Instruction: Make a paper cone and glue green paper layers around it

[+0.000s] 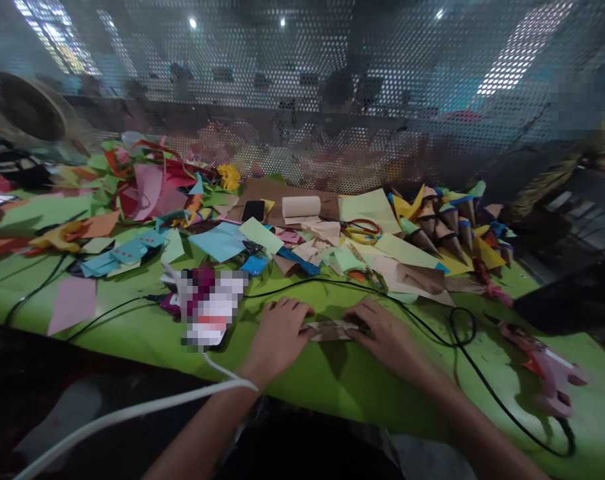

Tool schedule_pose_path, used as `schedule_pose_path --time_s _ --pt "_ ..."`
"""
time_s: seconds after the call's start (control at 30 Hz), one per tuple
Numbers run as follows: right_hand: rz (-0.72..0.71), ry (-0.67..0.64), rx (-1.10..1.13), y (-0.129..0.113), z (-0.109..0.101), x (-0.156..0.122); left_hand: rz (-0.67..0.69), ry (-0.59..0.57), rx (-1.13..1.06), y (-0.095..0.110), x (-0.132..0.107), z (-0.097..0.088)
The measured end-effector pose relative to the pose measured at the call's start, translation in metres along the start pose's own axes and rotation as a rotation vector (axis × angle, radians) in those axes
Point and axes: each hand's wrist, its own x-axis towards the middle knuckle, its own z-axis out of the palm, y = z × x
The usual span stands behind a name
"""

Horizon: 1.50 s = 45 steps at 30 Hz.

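Observation:
Both hands are low over the front of the green-covered table, facing each other. A short, narrow strip of brownish paper (331, 331), folded or rolled, stretches between them. My left hand (281, 333) pinches its left end, with the fingertips curled around it. The right end is in the fingers of my right hand (382, 332). Blur hides how the strip is folded. Just left of my left hand lies a white, pixelated flat object (220, 310), next to a purple thing with a cord.
A pink glue gun (552, 373) lies at the right, its black cord (492, 380) looping across the table (352, 387). Behind my hands are scissors (362, 230), a paper roll (301, 207), a phone (253, 211) and coloured paper scraps. Paper cones (447, 220) stand at back right. A white cable (132, 410) crosses my left wrist.

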Motion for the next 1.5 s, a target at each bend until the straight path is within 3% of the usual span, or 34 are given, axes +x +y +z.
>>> schedule_pose_path --time_s 0.27,0.43,0.7,0.83,0.93,1.0,1.13,1.23,1.33,1.43,1.5 --pt "-0.095 0.028 -0.062 -0.005 0.004 -0.004 0.125 0.061 0.013 0.003 -0.009 0.007" --pt "-0.201 0.039 -0.175 -0.008 0.004 -0.013 0.219 0.035 0.130 0.003 -0.021 0.011" --pt "-0.131 0.016 -0.028 -0.010 0.006 -0.008 0.232 0.038 0.167 0.005 -0.017 0.010" --pt "-0.030 0.097 0.218 -0.006 -0.002 -0.001 0.146 0.127 -0.029 0.002 -0.009 0.009" --pt "0.121 0.215 0.580 -0.006 -0.010 0.004 0.024 0.207 -0.345 0.000 -0.003 0.005" --pt "0.222 0.219 0.793 -0.010 -0.011 0.007 -0.017 0.270 -0.482 0.002 0.000 0.003" --pt "0.334 0.149 1.020 -0.026 -0.003 0.019 0.021 0.346 -0.561 0.015 0.006 0.003" --pt "0.336 0.263 1.093 -0.032 -0.004 0.031 0.065 0.340 -0.578 0.017 0.014 -0.002" --pt "0.274 0.407 1.053 -0.028 -0.016 0.043 0.075 0.324 -0.423 0.001 0.029 -0.017" --pt "0.224 0.507 1.001 -0.021 -0.027 0.052 -0.038 0.361 0.004 -0.026 0.047 -0.031" --pt "0.225 0.552 1.005 -0.017 -0.027 0.056 -0.079 0.327 0.201 -0.040 0.059 -0.033"
